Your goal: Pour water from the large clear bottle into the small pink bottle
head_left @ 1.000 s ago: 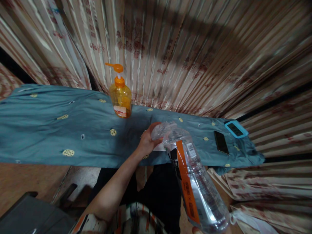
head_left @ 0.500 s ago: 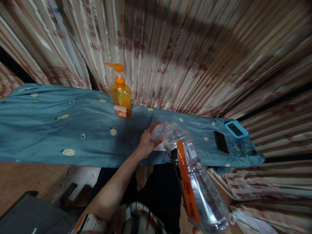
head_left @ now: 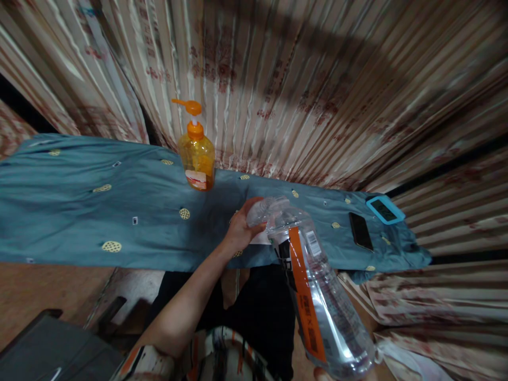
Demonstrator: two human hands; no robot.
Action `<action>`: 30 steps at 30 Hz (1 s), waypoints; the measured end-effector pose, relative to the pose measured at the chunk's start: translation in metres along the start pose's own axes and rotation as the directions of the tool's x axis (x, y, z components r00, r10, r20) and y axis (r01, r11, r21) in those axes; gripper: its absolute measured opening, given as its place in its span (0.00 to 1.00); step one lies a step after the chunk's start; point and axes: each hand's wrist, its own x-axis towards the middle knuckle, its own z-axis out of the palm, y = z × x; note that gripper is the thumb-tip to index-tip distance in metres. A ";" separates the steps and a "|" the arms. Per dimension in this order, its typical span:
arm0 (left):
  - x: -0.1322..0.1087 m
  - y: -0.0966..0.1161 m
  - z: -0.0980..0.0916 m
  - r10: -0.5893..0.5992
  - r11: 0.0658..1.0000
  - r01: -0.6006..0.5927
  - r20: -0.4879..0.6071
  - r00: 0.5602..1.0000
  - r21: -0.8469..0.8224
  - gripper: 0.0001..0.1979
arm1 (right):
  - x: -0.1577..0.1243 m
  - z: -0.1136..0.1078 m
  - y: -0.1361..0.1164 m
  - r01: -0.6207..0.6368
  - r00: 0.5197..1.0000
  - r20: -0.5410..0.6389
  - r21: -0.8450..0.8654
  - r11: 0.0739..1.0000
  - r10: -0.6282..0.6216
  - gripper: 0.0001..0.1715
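Observation:
A large clear plastic bottle (head_left: 337,296) with an orange and black label slants across the right front, its neck end up and to the left. My right hand (head_left: 321,374) supports it from beneath near the base; only some fingertips show. My left hand (head_left: 238,230) is closed around a small clear vessel (head_left: 257,212), which looks like a cup, at the bottle's neck end. Whether the two touch, I cannot tell. I make out no liquid flowing. Something flat and white (head_left: 260,239) shows beside my left hand, partly covered.
An orange pump bottle (head_left: 197,159) stands at the back of the teal cloth-covered table (head_left: 151,196). Toward the right end lie a black phone (head_left: 361,231) and a light-blue digital clock (head_left: 384,209). Curtains (head_left: 254,95) hang behind. A dark grey seat (head_left: 51,352) is at lower left.
Both hands and the bottle keep nearly the same place and tilt. The view has shifted very slightly.

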 end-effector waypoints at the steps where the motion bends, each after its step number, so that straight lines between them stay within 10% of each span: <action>1: 0.000 0.001 0.000 -0.008 1.000 0.008 0.001 1.000 0.010 0.30 | 0.000 0.000 0.000 0.001 1.000 -0.001 0.000 1.000 -0.001 0.27; 30: -0.001 0.002 0.001 -0.017 1.000 0.017 -0.009 1.000 0.013 0.28 | -0.001 0.003 -0.002 0.011 1.000 -0.018 -0.010 1.000 -0.011 0.26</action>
